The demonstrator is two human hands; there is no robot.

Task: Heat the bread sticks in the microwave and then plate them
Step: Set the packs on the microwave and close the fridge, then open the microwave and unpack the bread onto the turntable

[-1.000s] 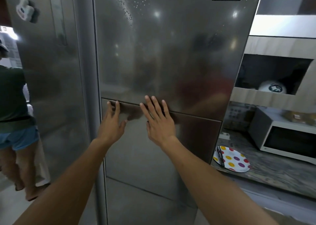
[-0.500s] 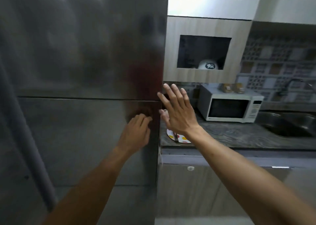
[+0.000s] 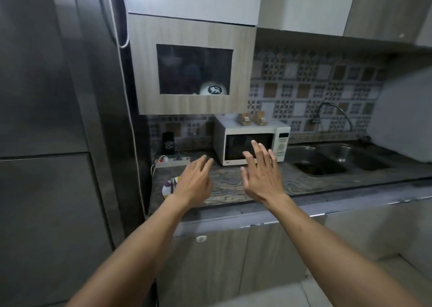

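A white microwave [image 3: 236, 134] stands at the back of the counter with its door closed. Two small packets [image 3: 253, 119] rest on its top. A polka-dot plate [image 3: 167, 188] with a dark utensil across it lies on the counter's left end, partly hidden by my left hand [image 3: 194, 184]. Both hands hover above the counter with straight, spread fingers and hold nothing. My right hand [image 3: 261, 178] is raised in front of the microwave door. No bread sticks can be made out.
A steel fridge [image 3: 46, 143] fills the left side. The marbled counter [image 3: 304, 185] runs right to a double sink [image 3: 339, 159] with a curved tap. A power strip [image 3: 173, 161] and a dark phone stand lie behind the plate. A glass-fronted cabinet [image 3: 194, 68] hangs above.
My view has swung right, from the fridge to the counter. Both hands left the fridge door and now hover over the counter before the microwave.
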